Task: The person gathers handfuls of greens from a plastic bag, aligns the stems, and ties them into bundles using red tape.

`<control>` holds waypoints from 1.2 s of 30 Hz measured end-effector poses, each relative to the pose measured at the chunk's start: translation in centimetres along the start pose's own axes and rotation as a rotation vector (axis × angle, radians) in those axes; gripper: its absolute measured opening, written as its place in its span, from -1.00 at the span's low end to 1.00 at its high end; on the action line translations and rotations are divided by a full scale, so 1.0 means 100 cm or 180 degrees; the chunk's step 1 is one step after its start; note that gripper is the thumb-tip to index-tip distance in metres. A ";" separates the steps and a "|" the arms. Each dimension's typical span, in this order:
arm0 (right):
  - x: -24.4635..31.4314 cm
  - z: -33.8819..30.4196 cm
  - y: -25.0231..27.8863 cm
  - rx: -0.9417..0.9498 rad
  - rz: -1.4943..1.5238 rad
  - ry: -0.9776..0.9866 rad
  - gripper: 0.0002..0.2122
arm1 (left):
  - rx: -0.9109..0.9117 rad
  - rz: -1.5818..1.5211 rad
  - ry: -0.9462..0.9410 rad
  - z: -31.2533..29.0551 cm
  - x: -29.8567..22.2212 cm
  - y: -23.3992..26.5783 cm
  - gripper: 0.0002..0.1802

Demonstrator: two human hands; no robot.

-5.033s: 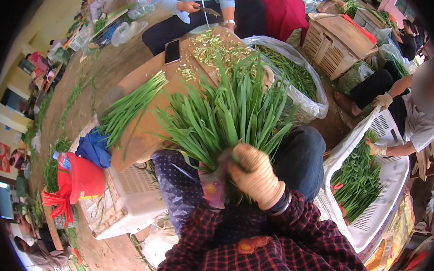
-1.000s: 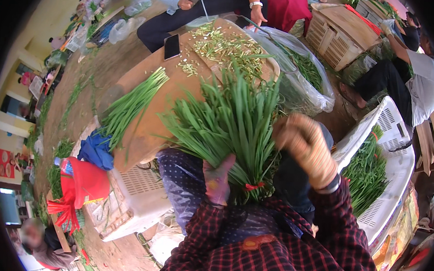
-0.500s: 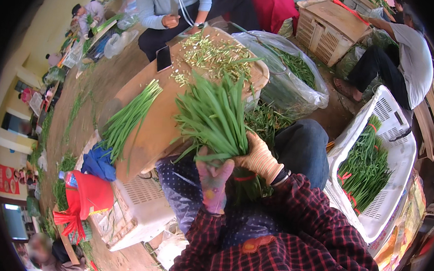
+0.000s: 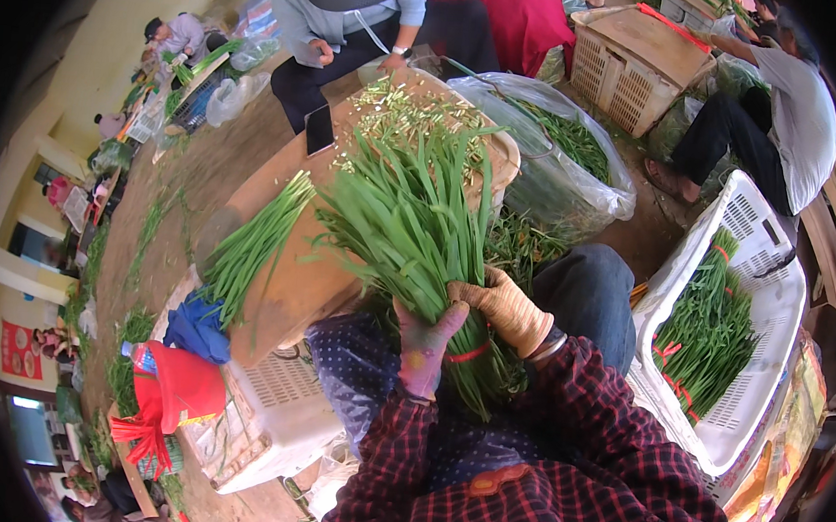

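I hold a thick bunch of long green chives (image 4: 410, 232) upright over my lap, tied near its base with a red band (image 4: 470, 353). My left hand (image 4: 424, 343), in a purple glove, grips the stems from the left. My right hand (image 4: 506, 309), in a tan glove, wraps around the bunch just above the band. The leaves fan out toward a wooden board (image 4: 292, 282) in front of me.
A second chive bundle (image 4: 251, 246) lies on the board's left side, with cut scraps at its far end. A white crate (image 4: 769, 311) of tied bundles stands at my right. A plastic-lined basket (image 4: 558, 155) of greens, other seated people and a red bag (image 4: 176, 390) surround me.
My right hand, raised above the bunch a second ago, has come down and closed around the stems beside my left hand. The bunch has stayed upright over my lap.
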State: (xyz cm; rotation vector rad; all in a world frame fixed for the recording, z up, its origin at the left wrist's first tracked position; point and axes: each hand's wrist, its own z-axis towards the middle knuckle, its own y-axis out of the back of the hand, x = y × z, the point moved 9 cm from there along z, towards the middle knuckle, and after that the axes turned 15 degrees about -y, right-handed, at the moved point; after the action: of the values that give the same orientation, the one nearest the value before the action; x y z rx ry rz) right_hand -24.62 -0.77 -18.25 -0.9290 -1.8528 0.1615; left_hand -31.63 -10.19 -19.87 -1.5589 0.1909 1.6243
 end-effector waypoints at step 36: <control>-0.004 -0.027 0.037 -0.1321 0.0552 0.0367 -0.57 | -0.1239 -0.0528 -0.0220 -0.011 -0.021 0.037 -0.47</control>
State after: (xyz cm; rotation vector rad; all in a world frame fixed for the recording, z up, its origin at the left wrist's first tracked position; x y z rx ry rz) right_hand -20.37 0.70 -19.10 -1.3561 -1.7277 -0.1759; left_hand -33.52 -14.20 -19.84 -1.7489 -0.3025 1.6459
